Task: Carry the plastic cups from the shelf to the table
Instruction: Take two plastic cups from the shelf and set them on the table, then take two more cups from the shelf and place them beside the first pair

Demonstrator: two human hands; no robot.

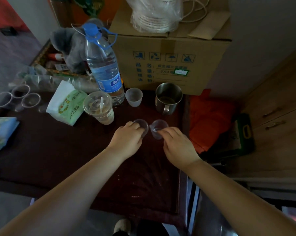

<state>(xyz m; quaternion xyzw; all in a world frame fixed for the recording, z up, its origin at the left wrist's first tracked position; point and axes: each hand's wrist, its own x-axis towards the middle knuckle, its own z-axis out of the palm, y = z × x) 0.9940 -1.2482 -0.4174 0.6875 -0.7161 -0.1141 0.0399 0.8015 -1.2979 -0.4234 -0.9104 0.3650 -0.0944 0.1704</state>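
Note:
My left hand (126, 139) grips a clear plastic cup (142, 125) that tilts to the right over the dark red table (62, 150). A second clear plastic cup (158, 127) is held in my right hand (178, 144), its mouth tilted toward the first. The two cups almost touch in the middle of the table. Three more clear plastic cups (17, 98) stand upright together at the table's far left edge.
Behind my hands stand a frosted small cup (134, 97), a steel mug (167, 98), a lidded drink cup with straw (99, 107) and a large water bottle (102, 65). A tissue pack (65, 103) lies left; a cardboard box (169, 53) sits behind. An orange bag (210, 120) lies right.

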